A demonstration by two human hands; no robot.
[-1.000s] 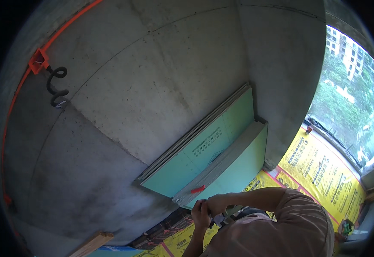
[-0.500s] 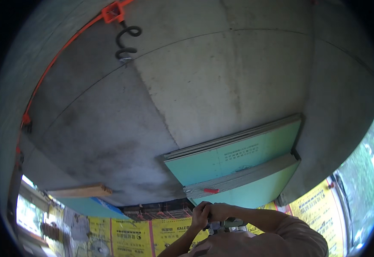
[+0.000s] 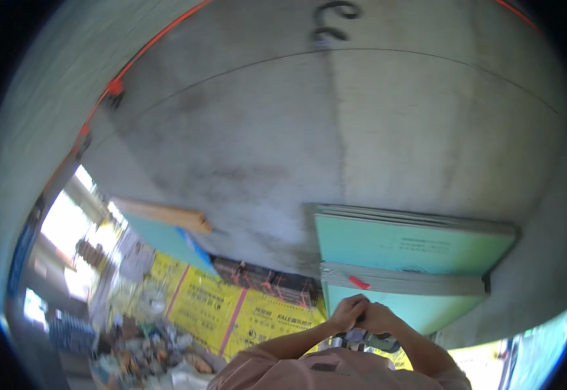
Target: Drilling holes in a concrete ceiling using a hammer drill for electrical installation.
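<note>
In front of my chest, my left hand (image 3: pixel 348 314) and my right hand (image 3: pixel 379 319) are closed and pressed close together. A dark spot shows between them; what they hold, if anything, is hidden. Just below the hands a grey and dark device (image 3: pixel 359 336) is partly in sight, largely covered by my hands and arms. Beyond them stand green boards (image 3: pixel 420 244), stacked on edge against the grey wall. A small red object (image 3: pixel 359 282) lies on the grey top edge of the nearer stack (image 3: pixel 413 283).
Yellow printed sheeting (image 3: pixel 212 305) with pink tape covers the floor. Further left are a heap of rubble (image 3: pixel 147 354), a wooden plank (image 3: pixel 166 213) on another green board, and dark bundled material (image 3: pixel 267 281). An orange line with a black coiled cord (image 3: pixel 332 23) runs overhead.
My view has swung left, so the boards and coiled cord sit further right and the rubble heap has come into sight. My hands stay together in front of me.
</note>
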